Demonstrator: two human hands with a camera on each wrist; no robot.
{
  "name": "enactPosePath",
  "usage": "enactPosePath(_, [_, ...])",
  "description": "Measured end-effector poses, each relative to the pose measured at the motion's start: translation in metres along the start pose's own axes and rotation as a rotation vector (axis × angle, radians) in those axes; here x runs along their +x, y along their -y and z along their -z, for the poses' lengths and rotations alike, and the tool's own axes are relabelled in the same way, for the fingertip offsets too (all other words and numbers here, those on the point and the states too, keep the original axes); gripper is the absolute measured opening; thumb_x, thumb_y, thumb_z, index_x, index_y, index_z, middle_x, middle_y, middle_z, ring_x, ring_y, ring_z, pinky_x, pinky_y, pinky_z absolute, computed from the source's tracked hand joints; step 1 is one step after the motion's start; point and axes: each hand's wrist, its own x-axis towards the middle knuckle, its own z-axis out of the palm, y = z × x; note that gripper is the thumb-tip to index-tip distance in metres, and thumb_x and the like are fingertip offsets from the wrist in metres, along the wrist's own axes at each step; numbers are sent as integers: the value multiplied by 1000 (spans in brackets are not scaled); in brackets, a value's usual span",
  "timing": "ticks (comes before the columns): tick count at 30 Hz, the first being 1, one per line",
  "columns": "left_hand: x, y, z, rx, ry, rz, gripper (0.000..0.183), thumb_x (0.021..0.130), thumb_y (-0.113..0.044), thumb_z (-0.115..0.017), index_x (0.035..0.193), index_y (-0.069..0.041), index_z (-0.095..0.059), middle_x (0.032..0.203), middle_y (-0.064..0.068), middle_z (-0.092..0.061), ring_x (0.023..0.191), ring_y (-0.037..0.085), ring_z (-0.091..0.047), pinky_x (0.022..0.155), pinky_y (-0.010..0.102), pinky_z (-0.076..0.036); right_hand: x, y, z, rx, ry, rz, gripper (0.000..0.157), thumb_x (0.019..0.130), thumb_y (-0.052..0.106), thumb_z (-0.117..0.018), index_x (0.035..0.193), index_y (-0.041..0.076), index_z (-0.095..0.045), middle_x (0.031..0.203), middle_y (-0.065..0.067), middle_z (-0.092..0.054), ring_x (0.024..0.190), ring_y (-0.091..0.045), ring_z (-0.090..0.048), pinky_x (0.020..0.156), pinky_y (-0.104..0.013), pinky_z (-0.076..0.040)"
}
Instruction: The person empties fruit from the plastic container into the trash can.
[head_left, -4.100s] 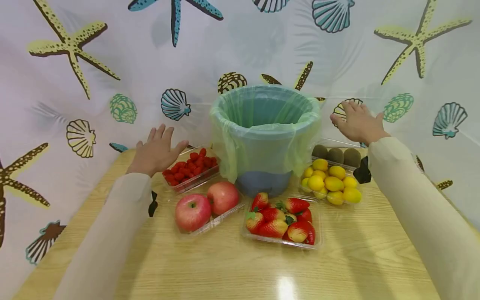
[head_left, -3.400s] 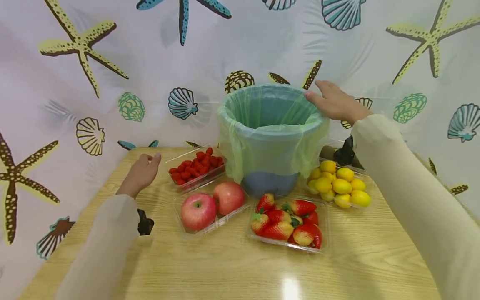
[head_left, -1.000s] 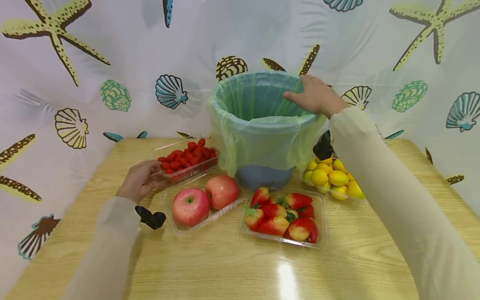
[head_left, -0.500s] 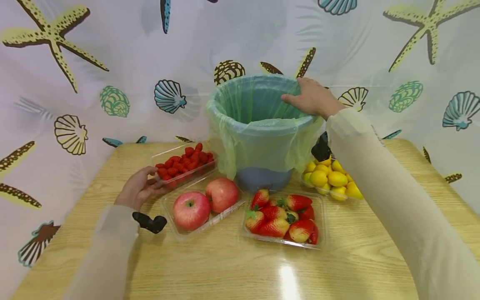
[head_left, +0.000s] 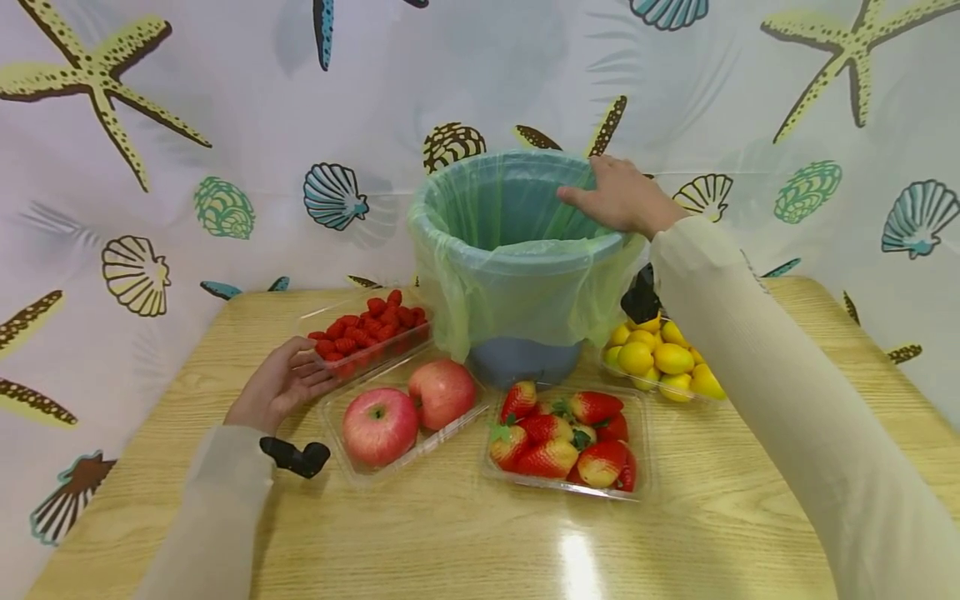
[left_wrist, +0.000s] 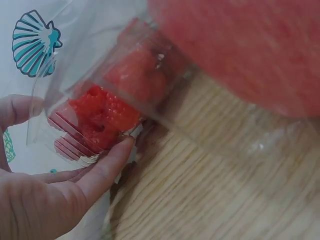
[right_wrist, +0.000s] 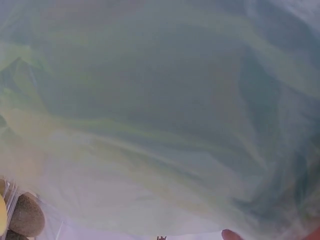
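My left hand (head_left: 273,390) is at the left end of a clear plastic container (head_left: 382,352) of red raspberries (head_left: 367,327). In the left wrist view its thumb (left_wrist: 22,109) lies at one edge and a finger (left_wrist: 107,172) along the opposite side, gripping that end. My right hand (head_left: 621,197) holds the right rim of a blue bucket (head_left: 525,360), thumb on the inner side and fingers over the outside. A thin green bag (head_left: 517,300) lines the bucket and folds over its rim; it fills most of the right wrist view.
In front of the bucket stand a container of two apples (head_left: 380,427) and one of strawberries (head_left: 562,442). Yellow lemon-like fruits (head_left: 667,360) sit at right, partly behind my right sleeve. Brown kiwis (right_wrist: 26,215) show in the right wrist view. A patterned cloth (head_left: 525,75) hangs behind the table (head_left: 450,542).
My left hand drew back from above the raspberries, then came to the container's left end. The right hand moved left from beside the bucket onto its rim. The view shifted slightly.
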Motion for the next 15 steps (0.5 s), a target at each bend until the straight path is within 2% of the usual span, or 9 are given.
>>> enactPosePath(2, [-1, 2, 0, -15, 8, -20, 8, 95, -15, -51, 95, -7, -53, 82, 7, -62, 76, 21, -65, 76, 38, -58, -1, 0, 1, -4, 6, 10, 76, 101, 48, -26, 152, 0, 3, 159, -19, 4, 147, -37, 2, 119, -52, -6])
enactPosePath(7, [-2, 6, 1, -25, -15, -51, 24, 95, -12, -48, 74, -10, -61, 73, 3, -62, 73, 18, -64, 75, 38, -59, -4, 0, 1, 18, 23, 45, 61, 104, 30, -17, 151, -1, 7, 159, -19, 8, 147, -35, 7, 120, -47, -1])
enactPosePath(10, [-4, 7, 1, -18, -43, -54, 25, 95, -13, -46, 75, -10, -60, 75, 3, -62, 75, 18, -64, 73, 37, -59, -5, 0, 0, 60, 17, 54, 58, 104, 25, -16, 151, -1, 6, 159, -18, 7, 148, -33, 7, 120, -45, -1])
enactPosePath(15, [-9, 3, 1, -47, -57, -70, 14, 94, -14, -49, 85, -9, -58, 79, 7, -67, 76, 21, -67, 71, 37, -59, -5, -1, 0, 79, 4, 39, 60, 103, 28, -17, 152, 0, 5, 160, -17, 7, 148, -33, 6, 120, -46, -3])
